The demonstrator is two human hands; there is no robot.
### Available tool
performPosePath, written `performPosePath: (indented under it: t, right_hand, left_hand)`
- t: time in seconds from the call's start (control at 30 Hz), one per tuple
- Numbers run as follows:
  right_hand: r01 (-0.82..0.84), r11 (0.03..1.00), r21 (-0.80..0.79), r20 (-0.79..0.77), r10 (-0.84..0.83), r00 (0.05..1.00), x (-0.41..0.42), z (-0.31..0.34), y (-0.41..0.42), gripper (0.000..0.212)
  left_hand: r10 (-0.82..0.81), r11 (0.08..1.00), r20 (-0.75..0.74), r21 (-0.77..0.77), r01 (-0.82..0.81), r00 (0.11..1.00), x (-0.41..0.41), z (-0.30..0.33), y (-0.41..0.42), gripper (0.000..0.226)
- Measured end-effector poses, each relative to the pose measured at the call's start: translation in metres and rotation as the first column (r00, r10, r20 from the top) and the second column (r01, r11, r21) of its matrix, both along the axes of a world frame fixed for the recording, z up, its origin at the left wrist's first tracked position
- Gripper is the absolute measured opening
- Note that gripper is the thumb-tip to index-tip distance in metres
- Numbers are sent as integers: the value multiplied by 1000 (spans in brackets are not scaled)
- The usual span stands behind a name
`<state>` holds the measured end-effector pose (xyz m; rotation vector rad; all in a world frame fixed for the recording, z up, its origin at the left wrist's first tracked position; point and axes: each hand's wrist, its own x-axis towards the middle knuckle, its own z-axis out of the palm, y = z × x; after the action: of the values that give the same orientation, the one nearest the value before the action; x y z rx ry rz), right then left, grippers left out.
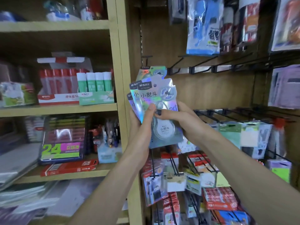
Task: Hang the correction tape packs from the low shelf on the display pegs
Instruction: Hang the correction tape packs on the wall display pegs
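**Packs fanned out, pegs up and to the right**

So both hands were on a fan of packs (pixel 155 101) held upright in front of the wooden post. The left hand (pixel 142 117) gripped the stack from the lower left, thumb pressed across the front card. The right hand (pixel 177 117) pinched the front pack from the right, thumb on its face and fingers tucked behind it.

The bit that mattered: the packs stood tall, long axis vertical, hang holes at the top, well above both hands. The bare pegs (pixel 203 65) sat up and to the right of the fan, near but not touching. That put the right hand on the peg side, so I'd guess it would peel off the front pack and carry it up while the left held the rest. Lower pegs already carried other stuff.
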<state>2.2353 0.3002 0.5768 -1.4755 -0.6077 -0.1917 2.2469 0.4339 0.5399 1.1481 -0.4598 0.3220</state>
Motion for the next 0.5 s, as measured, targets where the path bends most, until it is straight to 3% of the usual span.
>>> performPosePath:
  t: [0.2, 0.5]
  right_hand:
    - [-74, 997, 7, -12, 74, 997, 17, 0, -6, 26]
    - [-113, 991, 66, -18, 114, 993, 30, -2, -4, 23]
  left_hand:
    - [48, 999, -4, -16, -48, 999, 9, -2, -8, 49]
    - [91, 996, -32, 7, -91, 995, 8, 5, -8, 39]
